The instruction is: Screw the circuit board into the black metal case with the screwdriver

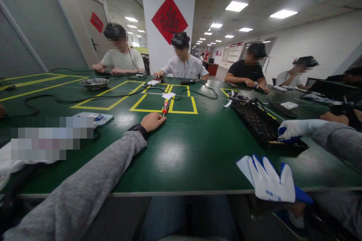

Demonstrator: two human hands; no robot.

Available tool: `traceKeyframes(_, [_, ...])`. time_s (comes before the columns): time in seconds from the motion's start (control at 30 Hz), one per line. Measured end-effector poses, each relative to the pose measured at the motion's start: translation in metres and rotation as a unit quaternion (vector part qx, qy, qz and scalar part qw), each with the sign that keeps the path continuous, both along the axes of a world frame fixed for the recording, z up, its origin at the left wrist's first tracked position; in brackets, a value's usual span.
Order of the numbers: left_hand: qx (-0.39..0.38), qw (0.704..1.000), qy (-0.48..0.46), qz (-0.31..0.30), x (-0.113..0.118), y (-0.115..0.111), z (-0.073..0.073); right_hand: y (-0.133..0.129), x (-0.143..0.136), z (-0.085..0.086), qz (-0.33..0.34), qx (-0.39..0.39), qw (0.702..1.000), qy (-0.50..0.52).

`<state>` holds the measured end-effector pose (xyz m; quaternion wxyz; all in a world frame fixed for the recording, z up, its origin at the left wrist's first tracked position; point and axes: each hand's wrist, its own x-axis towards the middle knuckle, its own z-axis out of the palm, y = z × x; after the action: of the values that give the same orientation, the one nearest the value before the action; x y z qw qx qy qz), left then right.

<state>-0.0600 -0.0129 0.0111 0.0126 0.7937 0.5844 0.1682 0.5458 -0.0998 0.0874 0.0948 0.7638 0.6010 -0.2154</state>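
My left hand [153,121], bare and with a dark watch at the wrist, closes its fingertips on the shaft of a screwdriver [166,107]. The screwdriver's red and clear handle points away from me over the green table. On the right, my right hand [291,130] wears a white and blue glove. Its fingers are curled at the near end of a black tray [254,122]; what they grip is hidden. A thin yellowish piece [275,142] lies beside the fingertips. Nearer to me, a white and blue glove [273,180] rests over the table's front edge.
Yellow tape [183,112] marks rectangles on the table, with a white paper scrap [168,96] beyond the screwdriver. A metal bowl [94,83] stands at the back left, another [239,97] by the tray. Black cables cross the tabletop. Several people sit across and to the right.
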Motion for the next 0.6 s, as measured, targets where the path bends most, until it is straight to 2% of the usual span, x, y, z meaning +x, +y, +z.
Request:
traceKeyframes(0.1, [-0.002,1.000,-0.001,-0.003,0.000,0.000,0.000,0.000,0.004,0.004,-0.016,-0.037,0.999,0.028])
traceKeyframes(0.2, [0.000,1.000,-0.003,-0.005,0.000,-0.001,0.001,0.000,0.005,0.016,-0.016,-0.047,0.994,0.094])
traceKeyframes(0.37, [-0.005,1.000,-0.004,0.003,0.000,-0.001,0.001,0.001,-0.009,0.034,-0.014,0.030,0.993,0.112])
traceKeyframes(0.47, [-0.003,1.000,0.000,0.002,0.001,-0.001,0.002,-0.002,-0.026,0.039,-0.015,0.036,0.997,0.070])
traceKeyframes(0.5, [-0.002,1.000,0.001,0.000,0.001,-0.001,0.002,-0.004,-0.031,0.040,-0.001,0.040,0.998,0.055])
traceKeyframes(0.6, [-0.005,1.000,0.003,-0.003,0.001,-0.001,0.002,-0.011,-0.044,0.042,0.096,0.056,0.993,0.030])
